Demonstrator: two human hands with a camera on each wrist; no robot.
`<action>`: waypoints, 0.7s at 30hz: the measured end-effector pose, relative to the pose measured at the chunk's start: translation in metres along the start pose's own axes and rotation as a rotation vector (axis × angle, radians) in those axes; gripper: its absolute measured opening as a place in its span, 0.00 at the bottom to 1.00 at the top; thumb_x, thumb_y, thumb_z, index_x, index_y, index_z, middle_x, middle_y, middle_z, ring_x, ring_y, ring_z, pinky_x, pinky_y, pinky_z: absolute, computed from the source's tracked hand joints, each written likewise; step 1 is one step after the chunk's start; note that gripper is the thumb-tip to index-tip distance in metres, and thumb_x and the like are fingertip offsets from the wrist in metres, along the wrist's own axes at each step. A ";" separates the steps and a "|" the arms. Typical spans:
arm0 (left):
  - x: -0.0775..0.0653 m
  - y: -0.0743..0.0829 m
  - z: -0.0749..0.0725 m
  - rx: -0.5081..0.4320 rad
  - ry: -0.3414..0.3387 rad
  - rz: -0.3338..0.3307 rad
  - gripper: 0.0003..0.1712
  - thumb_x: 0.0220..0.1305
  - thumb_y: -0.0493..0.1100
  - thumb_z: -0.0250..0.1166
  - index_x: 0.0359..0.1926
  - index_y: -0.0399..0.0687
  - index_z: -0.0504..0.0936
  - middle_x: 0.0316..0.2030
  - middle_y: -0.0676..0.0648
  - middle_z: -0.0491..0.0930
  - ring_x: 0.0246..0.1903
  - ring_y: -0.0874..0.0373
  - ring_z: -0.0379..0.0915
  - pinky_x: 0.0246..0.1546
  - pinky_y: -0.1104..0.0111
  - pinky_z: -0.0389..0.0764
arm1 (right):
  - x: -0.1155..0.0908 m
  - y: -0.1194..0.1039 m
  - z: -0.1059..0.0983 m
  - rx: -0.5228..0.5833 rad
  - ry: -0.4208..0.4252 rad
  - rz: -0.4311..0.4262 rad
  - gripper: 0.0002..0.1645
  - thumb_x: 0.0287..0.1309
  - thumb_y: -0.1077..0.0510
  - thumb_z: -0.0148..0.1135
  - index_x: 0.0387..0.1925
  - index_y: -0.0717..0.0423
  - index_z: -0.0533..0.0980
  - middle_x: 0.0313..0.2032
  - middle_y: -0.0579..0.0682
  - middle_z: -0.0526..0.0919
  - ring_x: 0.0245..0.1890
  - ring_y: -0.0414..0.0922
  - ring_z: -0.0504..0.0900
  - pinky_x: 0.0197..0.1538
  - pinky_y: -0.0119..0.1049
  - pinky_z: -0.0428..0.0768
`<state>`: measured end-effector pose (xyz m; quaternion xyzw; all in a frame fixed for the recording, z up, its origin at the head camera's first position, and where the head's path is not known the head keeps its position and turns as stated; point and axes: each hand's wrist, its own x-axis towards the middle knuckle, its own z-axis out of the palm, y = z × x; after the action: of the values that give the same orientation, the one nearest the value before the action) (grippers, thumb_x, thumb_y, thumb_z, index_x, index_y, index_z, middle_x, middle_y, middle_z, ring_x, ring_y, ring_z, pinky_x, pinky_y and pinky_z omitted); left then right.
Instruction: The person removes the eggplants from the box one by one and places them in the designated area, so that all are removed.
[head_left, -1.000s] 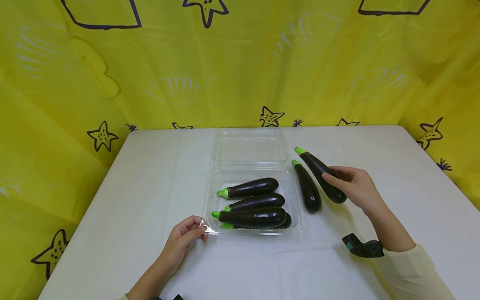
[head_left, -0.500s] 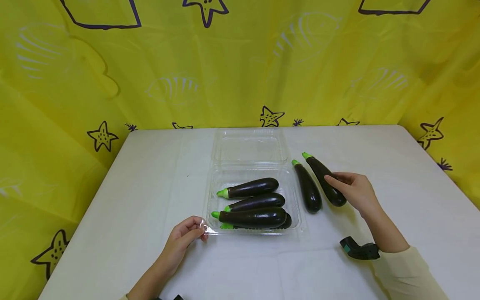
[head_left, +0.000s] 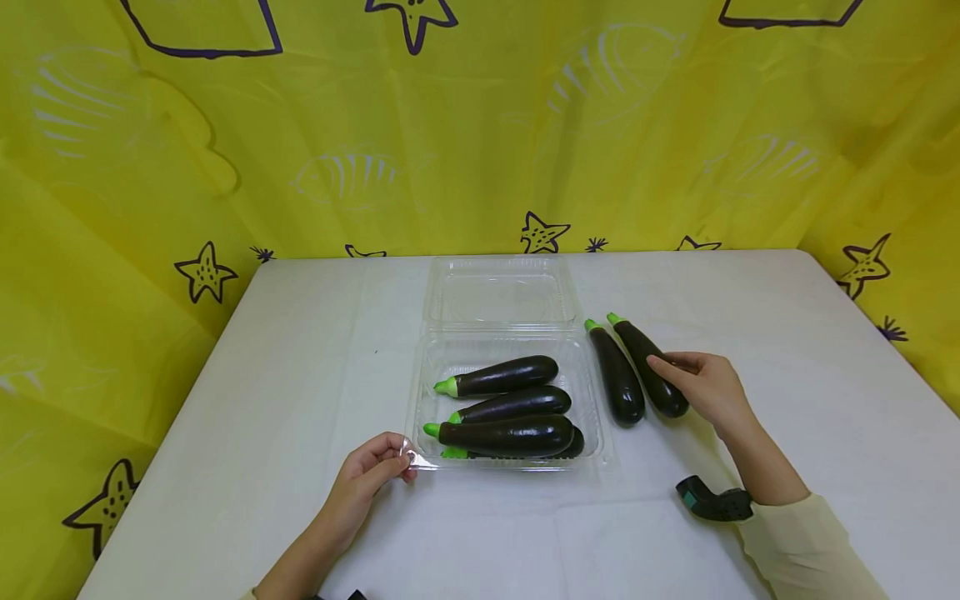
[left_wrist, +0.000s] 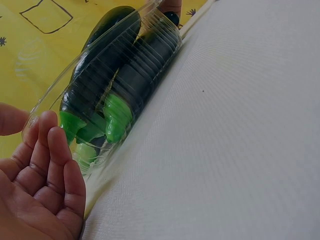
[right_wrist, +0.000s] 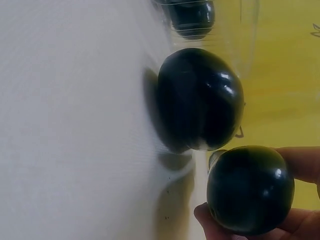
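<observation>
My left hand (head_left: 369,475) pinches the near left corner of a clear plastic clamshell container (head_left: 435,354). In the left wrist view, the thumb and fingertips (left_wrist: 56,137) meet at its rim. Several dark eggplants with green stems lie inside, among them a front eggplant (head_left: 506,436) resting over another. Right of the container, a loose eggplant (head_left: 618,379) lies on the table. My right hand (head_left: 708,385) grips another eggplant (head_left: 647,358) by its thick end, beside the loose one and nearly parallel to it. The right wrist view shows the held eggplant (right_wrist: 250,190) between thumb and fingers.
The container's lid (head_left: 502,292) lies folded back flat toward the far edge of the white table (head_left: 315,350). A yellow patterned curtain (head_left: 465,133) hangs behind the table and along both sides. A black wrist device (head_left: 714,500) sits on the right wrist.
My right hand has brought its eggplant slightly nearer to me and lower, so its stem now sits close to the loose eggplant's stem. The left hand and container have stayed put.
</observation>
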<state>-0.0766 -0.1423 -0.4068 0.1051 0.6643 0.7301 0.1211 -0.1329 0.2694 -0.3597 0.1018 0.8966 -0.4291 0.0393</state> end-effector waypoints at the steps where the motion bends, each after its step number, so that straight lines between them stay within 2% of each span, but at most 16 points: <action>1: 0.000 0.000 0.000 0.000 0.000 -0.002 0.12 0.61 0.31 0.52 0.37 0.19 0.67 0.27 0.51 0.74 0.29 0.62 0.72 0.36 0.72 0.75 | 0.000 0.000 0.000 -0.001 -0.001 0.002 0.41 0.59 0.40 0.53 0.55 0.73 0.67 0.54 0.71 0.68 0.56 0.65 0.63 0.54 0.58 0.64; 15: 0.000 0.001 0.000 0.003 0.008 -0.007 0.12 0.61 0.31 0.52 0.37 0.19 0.67 0.27 0.50 0.74 0.29 0.62 0.72 0.36 0.71 0.75 | 0.001 0.005 0.005 -0.025 0.007 -0.006 0.40 0.59 0.40 0.53 0.54 0.75 0.68 0.52 0.72 0.70 0.54 0.65 0.67 0.52 0.56 0.67; 21: 0.000 0.000 0.001 0.000 0.012 -0.008 0.12 0.61 0.31 0.52 0.37 0.19 0.67 0.27 0.49 0.75 0.29 0.62 0.72 0.36 0.71 0.75 | 0.001 0.005 0.007 -0.055 0.021 -0.025 0.39 0.58 0.39 0.54 0.52 0.73 0.71 0.49 0.69 0.74 0.51 0.62 0.69 0.50 0.53 0.69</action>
<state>-0.0766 -0.1418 -0.4065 0.0978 0.6656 0.7301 0.1199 -0.1333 0.2673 -0.3678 0.0940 0.9096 -0.4037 0.0275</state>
